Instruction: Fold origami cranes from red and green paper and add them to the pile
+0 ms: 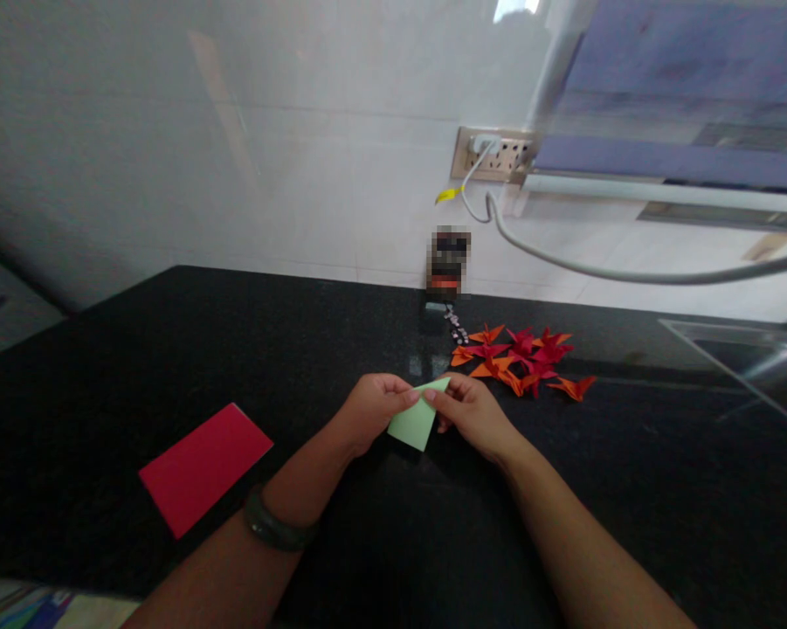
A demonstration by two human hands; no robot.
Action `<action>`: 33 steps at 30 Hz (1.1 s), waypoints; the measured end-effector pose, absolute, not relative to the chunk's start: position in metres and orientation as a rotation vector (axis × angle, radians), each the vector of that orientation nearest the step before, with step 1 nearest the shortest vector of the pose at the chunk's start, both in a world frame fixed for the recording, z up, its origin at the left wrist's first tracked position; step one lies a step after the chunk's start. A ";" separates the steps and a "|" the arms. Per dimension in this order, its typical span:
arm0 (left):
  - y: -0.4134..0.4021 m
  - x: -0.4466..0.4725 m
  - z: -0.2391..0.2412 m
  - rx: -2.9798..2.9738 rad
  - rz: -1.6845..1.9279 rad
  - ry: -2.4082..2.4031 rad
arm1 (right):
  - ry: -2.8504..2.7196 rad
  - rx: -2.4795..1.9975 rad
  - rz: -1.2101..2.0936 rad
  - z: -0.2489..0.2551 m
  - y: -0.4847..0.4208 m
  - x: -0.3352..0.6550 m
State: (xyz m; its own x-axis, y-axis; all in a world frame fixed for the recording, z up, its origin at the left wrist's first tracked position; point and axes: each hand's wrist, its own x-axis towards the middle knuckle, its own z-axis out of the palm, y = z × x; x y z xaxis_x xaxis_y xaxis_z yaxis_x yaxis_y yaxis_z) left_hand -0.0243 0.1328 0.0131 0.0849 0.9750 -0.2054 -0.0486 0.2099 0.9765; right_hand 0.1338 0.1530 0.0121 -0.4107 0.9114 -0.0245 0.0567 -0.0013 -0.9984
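Observation:
A small light green piece of folded paper (414,426) is held above the dark countertop, between both hands. My left hand (378,406) pinches its upper left edge, thumb on top. On the other side, my right hand (470,409) grips the upper right part near a pointed corner, its thumb also on the face of the paper. The two thumb tips nearly meet at the top edge. The fingers behind the paper are mostly hidden. Beyond my right hand lies a group of folded paper cranes (524,358) in orange and red.
A red stack of paper (206,469) lies on the black countertop (341,542) to the left. Against the tiled wall leans a phone-like blurred object (449,262) with a beaded strap (457,325). A white cable (583,266) runs from the socket (491,155). A sink edge (734,371) is at right.

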 end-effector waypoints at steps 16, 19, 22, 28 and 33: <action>0.130 -0.017 0.014 0.815 1.079 1.101 | -1.297 -1.088 1.525 0.008 0.155 0.130; 0.132 -0.018 0.014 0.777 1.120 1.103 | -1.368 -1.091 1.521 0.010 0.153 0.131; 0.130 -0.018 0.015 0.870 1.036 1.127 | -1.361 -1.102 1.430 0.012 0.153 0.132; 0.130 -0.018 0.015 0.949 0.912 1.091 | -1.462 -1.151 1.270 0.014 0.154 0.134; 0.135 -0.022 0.013 0.792 1.166 1.126 | -1.404 -1.127 1.276 0.014 0.155 0.133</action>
